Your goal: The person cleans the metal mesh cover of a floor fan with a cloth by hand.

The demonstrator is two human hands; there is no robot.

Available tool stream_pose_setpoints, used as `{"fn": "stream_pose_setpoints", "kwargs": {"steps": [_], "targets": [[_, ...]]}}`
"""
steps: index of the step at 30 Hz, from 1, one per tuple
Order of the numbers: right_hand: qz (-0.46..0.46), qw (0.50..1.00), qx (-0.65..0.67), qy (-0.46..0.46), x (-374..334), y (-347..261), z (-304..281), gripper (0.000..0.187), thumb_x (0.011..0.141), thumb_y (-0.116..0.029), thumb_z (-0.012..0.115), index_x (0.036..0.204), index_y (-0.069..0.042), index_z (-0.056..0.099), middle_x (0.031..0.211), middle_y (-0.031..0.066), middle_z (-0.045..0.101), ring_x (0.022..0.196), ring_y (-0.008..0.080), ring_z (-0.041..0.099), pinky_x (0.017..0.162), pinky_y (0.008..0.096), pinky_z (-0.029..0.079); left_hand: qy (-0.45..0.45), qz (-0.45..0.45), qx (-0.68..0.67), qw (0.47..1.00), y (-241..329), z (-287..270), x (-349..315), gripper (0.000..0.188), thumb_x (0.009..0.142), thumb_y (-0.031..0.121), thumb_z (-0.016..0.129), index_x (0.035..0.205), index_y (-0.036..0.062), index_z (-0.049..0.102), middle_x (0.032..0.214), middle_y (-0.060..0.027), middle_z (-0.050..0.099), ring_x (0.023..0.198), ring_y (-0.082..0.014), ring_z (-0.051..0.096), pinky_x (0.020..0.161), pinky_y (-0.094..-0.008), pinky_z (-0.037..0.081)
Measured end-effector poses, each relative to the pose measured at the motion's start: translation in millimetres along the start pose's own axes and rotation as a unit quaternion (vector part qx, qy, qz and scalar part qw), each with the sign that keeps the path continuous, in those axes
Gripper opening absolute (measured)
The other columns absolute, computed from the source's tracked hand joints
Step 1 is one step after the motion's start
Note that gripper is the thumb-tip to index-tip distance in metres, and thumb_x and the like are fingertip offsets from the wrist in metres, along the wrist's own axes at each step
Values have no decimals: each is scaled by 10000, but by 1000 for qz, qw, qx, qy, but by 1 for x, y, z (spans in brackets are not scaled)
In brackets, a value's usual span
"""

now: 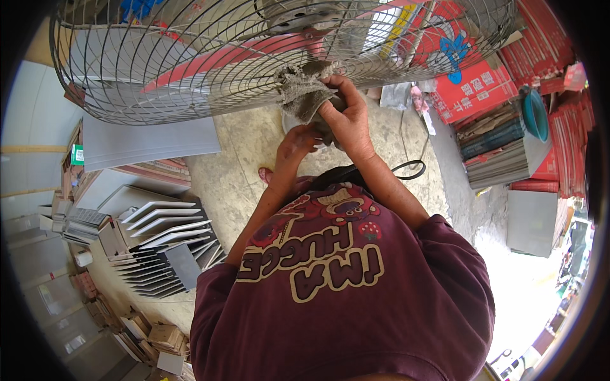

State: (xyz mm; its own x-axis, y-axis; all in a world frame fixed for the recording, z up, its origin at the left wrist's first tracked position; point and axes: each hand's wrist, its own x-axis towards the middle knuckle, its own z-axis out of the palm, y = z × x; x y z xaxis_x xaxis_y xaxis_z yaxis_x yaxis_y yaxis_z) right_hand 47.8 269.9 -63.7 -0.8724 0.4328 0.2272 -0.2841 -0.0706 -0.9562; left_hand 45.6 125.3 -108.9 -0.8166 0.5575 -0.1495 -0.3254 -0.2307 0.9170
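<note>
A large fan with a round wire cage (210, 95) spans the top of the view, its red blade (235, 57) showing through the wires. My right hand (349, 120) pinches a dusty grey rag (304, 95) between thumb and fingers, up against the cage's near lower edge. The rag is bunched and frayed at its top. Just below and to the left, my left hand (296, 145) has its fingers curled at the rag's darker lower end. Part of those fingertips is hidden behind the rag.
Sample boards stand in a slotted rack (162, 254) at the left. A grey panel (149, 143) lies under the fan's left side. Stacked red boxes (473, 92) and tiles (502, 159) fill the right, with a teal basin (535, 114) on them. A black cable loop (410, 170) hangs near my right forearm.
</note>
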Motion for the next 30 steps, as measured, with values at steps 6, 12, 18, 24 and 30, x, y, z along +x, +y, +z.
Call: {"fn": "stream_pose_setpoints", "kwargs": {"steps": [6, 12, 18, 24, 30], "targets": [[124, 984, 63, -109, -8, -13, -8, 349, 845, -100, 605, 1174, -20, 519, 1038, 26, 581, 915, 79, 541, 801, 220, 452, -10, 78, 14, 997, 3, -3, 8, 399, 843, 156, 634, 1179, -3, 488, 1046, -52, 571, 962, -121, 518, 851, -259, 403], [124, 979, 24, -160, -19, -10, -10, 327, 885, -200, 576, 1144, -7, 530, 735, -4, 587, 626, 43, 524, 536, 189, 435, -8, 65, 27, 998, 6, -8, 5, 445, 814, 222, 686, 1153, 4, 498, 1016, -25, 564, 876, -106, 517, 760, -247, 420], [231, 956, -13, -178, -24, -25, -17, 313, 902, -277, 554, 1046, -1, 583, 703, 22, 592, 608, 62, 536, 519, 206, 432, 16, 108, -25, 994, 15, 3, 2, 410, 810, 218, 688, 1120, 12, 516, 991, -24, 569, 839, -113, 521, 706, -257, 428], [241, 951, 19, -191, -26, -12, -22, 324, 884, -292, 579, 975, 18, 611, 724, 47, 600, 638, 84, 563, 548, 232, 458, 24, 108, -21, 994, 26, 10, -6, 361, 790, 148, 702, 1089, 14, 550, 984, -40, 605, 862, -134, 565, 744, -271, 459], [230, 950, -18, -210, -26, 2, -27, 307, 882, -286, 583, 1009, -6, 572, 813, 54, 610, 700, 99, 586, 547, 236, 502, 38, 104, -10, 994, 32, 15, -8, 345, 767, 105, 713, 1071, 12, 578, 998, -52, 616, 890, -136, 580, 760, -287, 473]]}}
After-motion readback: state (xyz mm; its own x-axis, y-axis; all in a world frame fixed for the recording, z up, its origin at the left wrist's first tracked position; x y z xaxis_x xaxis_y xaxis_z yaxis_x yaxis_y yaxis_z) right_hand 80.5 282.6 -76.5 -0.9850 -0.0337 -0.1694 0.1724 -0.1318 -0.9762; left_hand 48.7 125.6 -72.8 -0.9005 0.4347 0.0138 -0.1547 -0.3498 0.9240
